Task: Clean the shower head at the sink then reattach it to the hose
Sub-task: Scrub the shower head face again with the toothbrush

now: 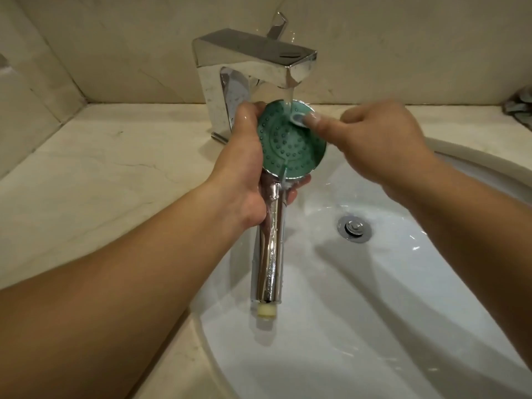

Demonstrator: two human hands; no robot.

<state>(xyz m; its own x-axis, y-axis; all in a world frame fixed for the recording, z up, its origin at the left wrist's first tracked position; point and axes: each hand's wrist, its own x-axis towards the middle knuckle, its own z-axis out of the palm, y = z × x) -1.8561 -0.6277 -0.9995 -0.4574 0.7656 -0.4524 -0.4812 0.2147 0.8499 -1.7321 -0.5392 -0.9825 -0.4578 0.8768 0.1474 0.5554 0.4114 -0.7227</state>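
Under running tap, chrome shower head (293, 142), green face, gripped by left hand (244, 168), right hand (377, 139) fingertip rubbing it

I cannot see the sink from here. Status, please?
Left hand grips shower head under running faucet. Right hand rubs its green face with fingertips. Hose not in view. Nothing in the way.

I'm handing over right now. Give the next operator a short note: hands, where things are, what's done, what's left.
Left hand grips the shower head at the neck, face up under the running faucet, over the sink.
Right hand rubs the green face with an extended finger, other fingers curled.
Done: head is off the hose, rinsing under way.
Left: finish rubbing the nozzles, shut the water, reattach to the hose, which is not in view.
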